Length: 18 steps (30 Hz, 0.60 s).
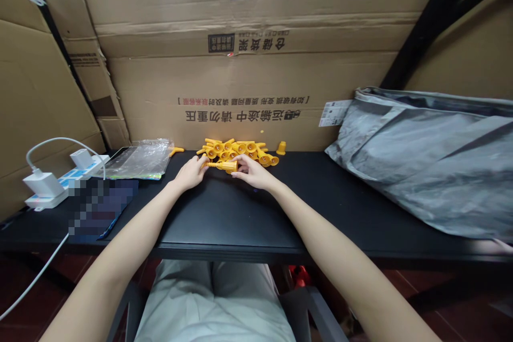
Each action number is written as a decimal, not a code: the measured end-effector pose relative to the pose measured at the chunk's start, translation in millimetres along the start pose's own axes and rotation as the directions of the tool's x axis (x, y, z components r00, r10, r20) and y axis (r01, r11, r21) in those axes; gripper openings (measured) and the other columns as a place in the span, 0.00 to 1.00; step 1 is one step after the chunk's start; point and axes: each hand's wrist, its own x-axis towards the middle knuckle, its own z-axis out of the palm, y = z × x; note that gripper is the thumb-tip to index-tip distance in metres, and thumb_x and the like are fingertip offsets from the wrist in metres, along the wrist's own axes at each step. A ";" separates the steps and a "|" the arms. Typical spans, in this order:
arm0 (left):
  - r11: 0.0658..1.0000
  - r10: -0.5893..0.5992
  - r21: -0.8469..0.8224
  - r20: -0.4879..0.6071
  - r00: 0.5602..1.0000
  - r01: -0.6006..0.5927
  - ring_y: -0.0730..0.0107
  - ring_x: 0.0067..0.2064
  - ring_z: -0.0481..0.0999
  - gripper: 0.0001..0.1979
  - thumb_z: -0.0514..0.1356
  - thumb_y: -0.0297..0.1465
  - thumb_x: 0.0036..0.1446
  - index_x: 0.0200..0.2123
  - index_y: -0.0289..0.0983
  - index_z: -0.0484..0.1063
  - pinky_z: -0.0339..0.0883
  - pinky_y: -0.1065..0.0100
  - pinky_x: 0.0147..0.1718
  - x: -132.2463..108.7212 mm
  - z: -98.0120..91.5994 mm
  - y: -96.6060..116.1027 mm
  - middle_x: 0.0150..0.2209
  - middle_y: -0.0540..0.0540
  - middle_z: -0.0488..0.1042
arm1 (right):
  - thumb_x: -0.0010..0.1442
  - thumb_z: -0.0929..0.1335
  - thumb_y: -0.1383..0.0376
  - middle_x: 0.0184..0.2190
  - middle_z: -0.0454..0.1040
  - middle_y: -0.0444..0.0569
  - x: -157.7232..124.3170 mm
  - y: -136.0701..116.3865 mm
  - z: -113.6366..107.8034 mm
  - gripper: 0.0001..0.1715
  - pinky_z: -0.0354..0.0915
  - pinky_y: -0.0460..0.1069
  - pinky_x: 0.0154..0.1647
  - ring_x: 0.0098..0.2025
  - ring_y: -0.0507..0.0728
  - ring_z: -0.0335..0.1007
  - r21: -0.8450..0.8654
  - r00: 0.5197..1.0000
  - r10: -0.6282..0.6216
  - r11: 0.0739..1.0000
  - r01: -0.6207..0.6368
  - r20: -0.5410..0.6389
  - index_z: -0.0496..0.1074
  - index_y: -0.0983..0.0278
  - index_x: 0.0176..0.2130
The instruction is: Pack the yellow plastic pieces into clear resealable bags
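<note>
A heap of small yellow plastic funnel-shaped parts (236, 149) lies on the black table (224, 214) near the cardboard wall. Both my hands reach into its front edge. My left hand (193, 172) pinches one end of a yellow part (223, 165) lying sideways, and my right hand (249, 170) grips its other, wider end. The part is held just above the table, between the two hands. One yellow part (281, 147) stands alone to the right of the heap, and another single yellow piece (177, 150) lies to the left by the plastic bags.
Clear plastic bags (138, 159) lie left of the heap. A white power strip with a charger and cable (52, 184) sits at the far left. A large grey bag (433, 155) fills the right side. Cardboard boxes (248, 64) form the back wall.
</note>
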 end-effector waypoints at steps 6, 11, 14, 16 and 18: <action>0.999 0.052 -0.014 -0.030 0.998 -0.052 0.64 0.43 0.71 0.12 0.48 0.32 0.62 0.47 0.38 0.65 0.66 0.65 0.43 -2.1 -5.1 0.8 0.41 0.43 0.68 | 0.53 0.70 0.59 0.39 0.73 0.50 -1.5 -1.9 0.0 0.20 0.69 0.57 0.44 0.34 0.55 0.74 0.020 1.000 -0.001 1.000 0.001 0.007 0.61 0.62 0.42; 0.996 0.093 -0.013 -0.064 0.994 -0.094 0.64 0.44 0.71 0.12 0.49 0.32 0.62 0.46 0.38 0.65 0.66 0.65 0.44 -4.0 -8.8 3.7 0.41 0.42 0.69 | 0.58 0.66 0.52 0.34 0.77 0.50 -1.1 -6.5 1.0 0.18 0.69 0.55 0.40 0.28 0.54 0.74 0.018 0.995 0.100 0.995 -0.099 -0.022 0.62 0.63 0.36; 0.996 0.086 -0.024 -0.072 0.994 -0.088 0.64 0.44 0.71 0.11 0.49 0.32 0.62 0.45 0.38 0.66 0.66 0.65 0.44 -4.2 -8.8 5.8 0.41 0.43 0.70 | 0.60 0.63 0.49 0.31 0.78 0.51 -0.2 -9.5 1.8 0.20 0.68 0.50 0.31 0.22 0.52 0.72 0.054 0.985 0.168 0.985 -0.166 -0.041 0.62 0.64 0.35; 0.996 0.074 -0.034 -0.079 0.994 -0.077 0.64 0.45 0.72 0.11 0.49 0.33 0.62 0.45 0.38 0.65 0.66 0.64 0.45 -3.9 -8.2 6.5 0.42 0.43 0.70 | 0.61 0.62 0.48 0.26 0.77 0.48 0.4 -10.9 2.1 0.21 0.65 0.47 0.25 0.18 0.51 0.69 0.075 0.982 0.183 0.981 -0.179 -0.050 0.63 0.64 0.36; 0.997 0.065 -0.043 -0.085 0.994 -0.069 0.64 0.45 0.72 0.12 0.49 0.33 0.62 0.46 0.38 0.65 0.66 0.64 0.45 -3.4 -7.4 6.4 0.42 0.42 0.70 | 0.62 0.61 0.49 0.21 0.75 0.45 0.6 -12.0 2.1 0.20 0.62 0.46 0.22 0.16 0.50 0.66 0.092 0.981 0.191 0.978 -0.187 -0.034 0.62 0.64 0.37</action>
